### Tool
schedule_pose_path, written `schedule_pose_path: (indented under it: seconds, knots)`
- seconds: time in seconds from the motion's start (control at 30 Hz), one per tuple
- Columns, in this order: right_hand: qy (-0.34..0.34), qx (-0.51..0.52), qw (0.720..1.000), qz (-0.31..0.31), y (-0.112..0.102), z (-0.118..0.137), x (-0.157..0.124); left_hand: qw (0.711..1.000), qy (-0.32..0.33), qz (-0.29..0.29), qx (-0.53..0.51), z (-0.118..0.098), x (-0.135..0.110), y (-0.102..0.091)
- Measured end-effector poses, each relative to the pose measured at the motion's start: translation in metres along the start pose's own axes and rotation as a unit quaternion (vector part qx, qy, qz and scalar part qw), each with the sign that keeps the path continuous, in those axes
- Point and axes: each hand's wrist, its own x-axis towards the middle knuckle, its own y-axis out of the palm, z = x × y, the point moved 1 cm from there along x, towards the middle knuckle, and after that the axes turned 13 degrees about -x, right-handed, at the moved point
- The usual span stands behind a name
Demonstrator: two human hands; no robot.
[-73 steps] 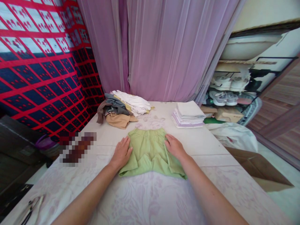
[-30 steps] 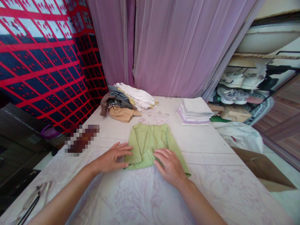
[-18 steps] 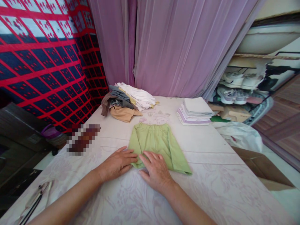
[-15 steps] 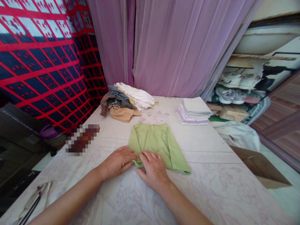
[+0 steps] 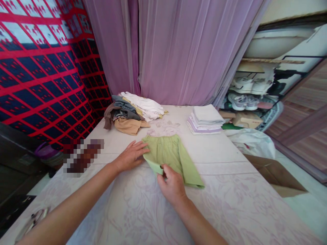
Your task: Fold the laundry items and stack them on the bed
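A pair of light green shorts (image 5: 170, 154) with a gathered elastic waist lies on the table, waistband toward the far side. My right hand (image 5: 172, 183) pinches the hem of the left leg between thumb and fingers and holds it slightly raised, so that the edge folds up. Flat at the shorts' left side, near the waist, my left hand (image 5: 133, 156) rests with fingers stretched out, the tips touching the cloth. The right leg lies spread toward the near right.
A heap of crumpled clothes (image 5: 127, 114) is at the back left of the table (image 5: 217, 204). Folded cloths (image 5: 205, 119) are stacked at the back right. Glasses (image 5: 33, 219) lie at the near left. An open cardboard box (image 5: 273, 173) stands beyond the right edge.
My right hand has closed on the left leg's hem and lifted it. My left hand has slid up along the side toward the waist. The whole view has shifted slightly.
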Motion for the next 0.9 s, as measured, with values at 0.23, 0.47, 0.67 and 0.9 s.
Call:
schedule_pose_path:
  seconds: [0.23, 0.47, 0.67, 0.9]
  knots:
    - [0.081, 0.170, 0.982, 0.002, -0.015, -0.012, -0.004, 0.998, -0.012, 0.012, 0.056, 0.014, 0.068, -0.020]
    - [0.123, 0.161, 0.978, -0.052, -0.036, -0.050, -0.014, 0.989, 0.064, 0.102, 0.085, -0.031, 0.137, -0.035]
    - [0.143, -0.040, 0.988, -0.040, -0.049, -0.085, -0.030, 0.969, 0.111, 0.156, 0.157, -0.075, 0.190, -0.013]
    - [0.182, -0.076, 0.980, -0.003, -0.055, -0.106, -0.031, 0.960, 0.123, 0.209, 0.138, -0.083, 0.216, 0.025]
